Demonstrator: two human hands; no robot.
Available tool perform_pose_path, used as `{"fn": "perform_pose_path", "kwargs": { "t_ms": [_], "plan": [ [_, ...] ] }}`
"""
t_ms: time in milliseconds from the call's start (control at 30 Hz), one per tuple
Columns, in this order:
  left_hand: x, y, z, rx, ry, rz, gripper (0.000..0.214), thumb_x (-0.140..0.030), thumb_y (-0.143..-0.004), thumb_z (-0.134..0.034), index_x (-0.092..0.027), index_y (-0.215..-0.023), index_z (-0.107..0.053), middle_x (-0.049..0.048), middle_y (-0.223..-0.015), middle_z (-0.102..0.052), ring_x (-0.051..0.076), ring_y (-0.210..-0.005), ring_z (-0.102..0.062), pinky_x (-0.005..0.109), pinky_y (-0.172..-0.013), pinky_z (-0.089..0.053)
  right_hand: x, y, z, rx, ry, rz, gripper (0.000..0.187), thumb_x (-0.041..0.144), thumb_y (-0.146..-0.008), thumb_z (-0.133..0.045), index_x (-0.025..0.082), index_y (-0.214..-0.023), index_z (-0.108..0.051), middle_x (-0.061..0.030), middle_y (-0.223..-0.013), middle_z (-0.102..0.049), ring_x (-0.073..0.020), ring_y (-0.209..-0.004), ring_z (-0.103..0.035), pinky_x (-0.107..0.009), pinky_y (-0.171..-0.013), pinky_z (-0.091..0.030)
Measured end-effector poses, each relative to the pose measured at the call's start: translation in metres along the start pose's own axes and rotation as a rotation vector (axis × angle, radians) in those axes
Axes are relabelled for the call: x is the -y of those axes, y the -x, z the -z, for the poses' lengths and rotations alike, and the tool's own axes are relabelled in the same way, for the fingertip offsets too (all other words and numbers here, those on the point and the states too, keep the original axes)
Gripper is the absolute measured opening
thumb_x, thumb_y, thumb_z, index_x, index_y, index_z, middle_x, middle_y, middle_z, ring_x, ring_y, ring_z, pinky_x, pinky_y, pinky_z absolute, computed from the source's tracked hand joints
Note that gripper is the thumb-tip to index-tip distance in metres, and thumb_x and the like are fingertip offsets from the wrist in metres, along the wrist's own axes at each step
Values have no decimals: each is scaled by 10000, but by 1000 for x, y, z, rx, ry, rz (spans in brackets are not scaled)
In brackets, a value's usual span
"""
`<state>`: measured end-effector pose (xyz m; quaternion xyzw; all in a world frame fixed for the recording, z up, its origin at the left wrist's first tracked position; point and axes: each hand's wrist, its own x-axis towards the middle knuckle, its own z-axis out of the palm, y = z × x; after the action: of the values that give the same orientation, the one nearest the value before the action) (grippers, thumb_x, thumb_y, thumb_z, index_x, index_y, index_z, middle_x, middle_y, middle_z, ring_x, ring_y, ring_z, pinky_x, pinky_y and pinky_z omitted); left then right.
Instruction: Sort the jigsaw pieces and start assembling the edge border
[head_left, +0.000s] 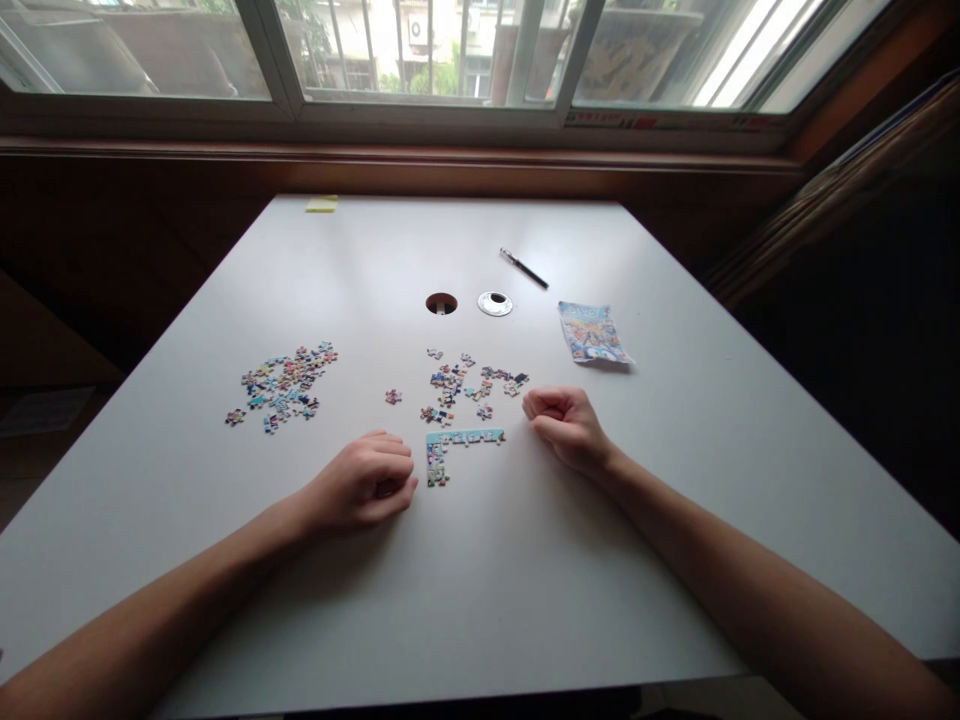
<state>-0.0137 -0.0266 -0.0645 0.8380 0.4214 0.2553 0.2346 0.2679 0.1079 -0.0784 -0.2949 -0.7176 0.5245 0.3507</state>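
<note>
A joined corner of a jigsaw puzzle point(465, 437), with a light-blue top edge and a short left side, lies on the table between my hands. My left hand point(371, 480) rests in a loose fist just left of it, with nothing visible in the fingers. Curled as well, my right hand point(562, 422) sits to the upper right, close to the loose puzzle pieces point(448, 385) above the joined part; no piece shows in it. One single piece point(394, 397) lies apart, above my left hand. A bigger pile of pieces point(281, 385) spreads out farther left.
On the white table point(465, 600), a printed picture sheet point(594, 333) lies at the right. Behind it is a black pen point(525, 268). A round cable hole point(441, 304) has its metal cover point(495, 304) beside it. A yellow sticky note point(322, 204) is at the far edge, below the window.
</note>
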Motion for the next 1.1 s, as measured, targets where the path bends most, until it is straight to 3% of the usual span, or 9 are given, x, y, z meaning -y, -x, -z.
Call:
{"fn": "perform_pose_path", "kwargs": {
  "t_ms": [1100],
  "plan": [
    [-1,-1,1,14,11,-6,375,-122,-894,-495,-207,-632,-242,-33,-595,-349,140,-587,-342,302,-652,-328,-1,1,0,-11,-1,-2,310,122,-629,-521,227,-558,-238,56,-572,-187,-99,-567,-188,-324,-570,-110]
  ]
}}
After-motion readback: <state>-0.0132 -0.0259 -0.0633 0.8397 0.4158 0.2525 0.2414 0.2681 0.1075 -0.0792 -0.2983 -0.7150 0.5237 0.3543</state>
